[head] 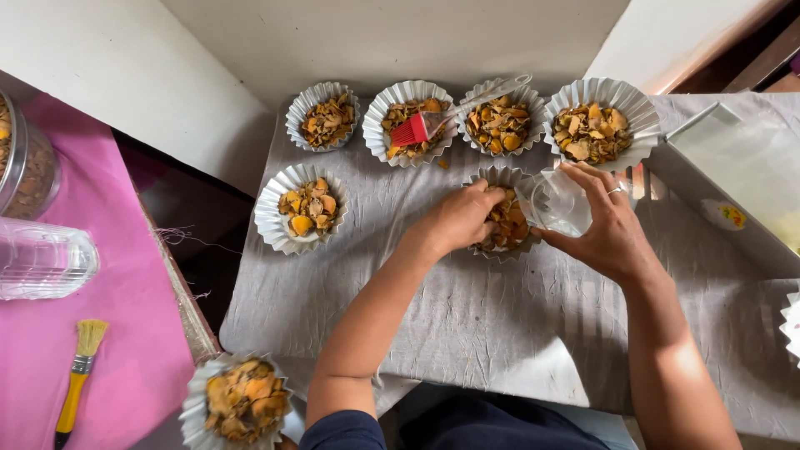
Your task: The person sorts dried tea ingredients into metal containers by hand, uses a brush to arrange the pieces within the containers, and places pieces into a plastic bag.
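A worktop draped in creased grey cloth carries fluted foil cups of orange-brown dried pieces. The right hand clasps a tilted clear jar over the nearest foil cup; the left hand, fingers bunched, presses its contents.

Fluted foil cup of orange-brown flakes beside a tilted, seemingly clear cup.
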